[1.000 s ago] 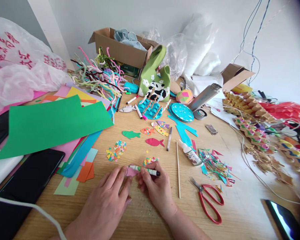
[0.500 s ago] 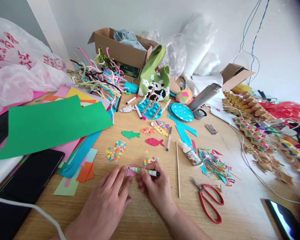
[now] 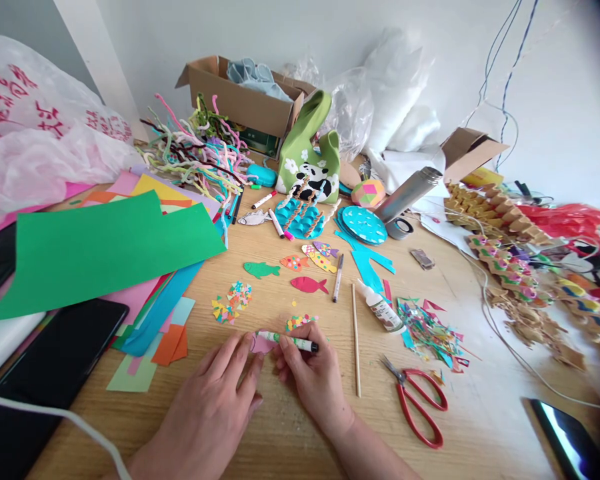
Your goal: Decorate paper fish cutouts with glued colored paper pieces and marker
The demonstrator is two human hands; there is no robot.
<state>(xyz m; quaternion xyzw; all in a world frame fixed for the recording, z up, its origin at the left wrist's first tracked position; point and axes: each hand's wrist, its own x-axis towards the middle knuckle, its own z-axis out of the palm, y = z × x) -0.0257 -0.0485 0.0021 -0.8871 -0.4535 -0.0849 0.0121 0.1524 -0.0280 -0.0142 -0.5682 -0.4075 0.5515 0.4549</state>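
Observation:
My right hand (image 3: 311,380) grips a green-and-white marker (image 3: 289,341), its tip on a small pink paper cut-out (image 3: 261,344) on the wooden table (image 3: 300,433). My left hand (image 3: 211,407) lies flat, fingers stretched, fingertips pressing the cut-out's left edge. Small piles of coloured paper bits (image 3: 233,301) lie just beyond. Paper fish, one green (image 3: 261,269) and one red (image 3: 309,285), lie farther back.
Red scissors (image 3: 420,400), a wooden stick (image 3: 355,337) and a glue bottle (image 3: 380,308) lie right of my hands. Coloured paper sheets (image 3: 100,247) and a black phone (image 3: 45,367) are on the left. Pipe cleaners (image 3: 195,150), a cardboard box (image 3: 245,97) and a panda bag (image 3: 313,157) stand behind.

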